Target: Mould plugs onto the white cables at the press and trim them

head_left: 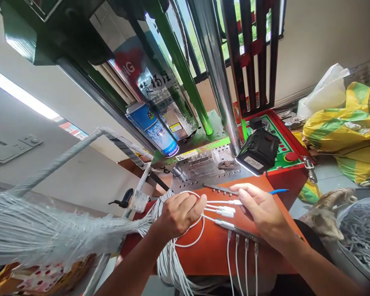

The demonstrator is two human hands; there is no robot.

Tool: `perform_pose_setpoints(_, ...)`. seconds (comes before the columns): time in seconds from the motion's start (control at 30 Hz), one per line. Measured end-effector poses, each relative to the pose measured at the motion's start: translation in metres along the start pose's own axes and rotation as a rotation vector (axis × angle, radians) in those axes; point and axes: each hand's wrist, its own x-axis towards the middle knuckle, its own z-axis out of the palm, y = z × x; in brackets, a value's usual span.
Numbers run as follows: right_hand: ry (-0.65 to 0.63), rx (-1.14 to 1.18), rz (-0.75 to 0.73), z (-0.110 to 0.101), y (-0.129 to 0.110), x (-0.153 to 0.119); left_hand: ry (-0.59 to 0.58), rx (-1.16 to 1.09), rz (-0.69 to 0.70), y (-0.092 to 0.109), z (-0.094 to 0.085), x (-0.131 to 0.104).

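Note:
My left hand [182,213] is closed around several thin white cables, whose white moulded connectors [225,211] stick out toward the right. Fingers of my right hand [262,207] pinch one of these connectors [235,202] at its end. Below the hands, a metal strip [249,235] lies on the orange work surface [209,259], with several white cables [238,263] hanging from it toward me. Beyond my right fingertips rests another narrow metal strip [219,189] with small blocks along it. A thin blue rod [279,191] shows behind my right hand.
A moulding press with a metal mould plate [200,168] and steel column [214,70] stands ahead. A spray can [154,129], black lamp-like box [259,150] and red emergency button [290,156] are near. Bundled white cables [49,230] hang left; a scrap bin [357,234] stands right.

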Motion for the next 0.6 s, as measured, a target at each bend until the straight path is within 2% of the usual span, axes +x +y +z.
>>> perform_pose_setpoints(0.1,0.046,-0.055,-0.05,-0.002,0.0,-0.002,0.0,0.03,0.019,0.001,-0.007,-0.006)
perform_pose_setpoints(0.17,0.072,-0.12,-0.049,-0.012,0.004,-0.006,0.063,0.059,-0.027,-0.014,-0.007,-0.025)
perform_pose_setpoints(0.23,0.058,-0.297,-0.053,-0.029,0.012,-0.017,0.197,0.126,-0.259,-0.039,-0.006,-0.055)
perform_pose_setpoints(0.3,0.007,-0.577,-0.134,-0.047,0.027,-0.034,0.304,0.254,-0.717,-0.054,-0.003,-0.084)
perform_pose_setpoints(0.33,-0.018,-0.727,-0.207,-0.054,0.036,-0.045,0.309,0.306,-0.911,-0.051,-0.001,-0.095)
perform_pose_setpoints(0.37,-0.039,-0.868,-0.284,-0.06,0.047,-0.056,0.285,0.331,-1.025,-0.039,0.001,-0.101)
perform_pose_setpoints(0.4,-0.052,-0.995,-0.35,-0.064,0.057,-0.067,0.242,0.305,-1.038,-0.016,0.004,-0.102)
perform_pose_setpoints(0.43,-0.051,-1.111,-0.395,-0.065,0.068,-0.077,0.173,0.211,-0.982,0.016,0.006,-0.098)
perform_pose_setpoints(0.47,-0.042,-1.218,-0.416,-0.063,0.077,-0.085,0.034,0.034,-0.879,0.053,0.009,-0.089)
perform_pose_setpoints(0.5,-0.023,-1.308,-0.421,-0.061,0.084,-0.092,-0.119,-0.131,-0.718,0.092,0.012,-0.078)
perform_pose_setpoints(0.53,-0.003,-1.378,-0.417,-0.057,0.09,-0.096,-0.221,-0.235,-0.567,0.13,0.015,-0.066)
perform_pose_setpoints(0.6,0.03,-1.429,-0.413,-0.05,0.095,-0.098,-0.309,-0.303,-0.475,0.188,0.022,-0.046)
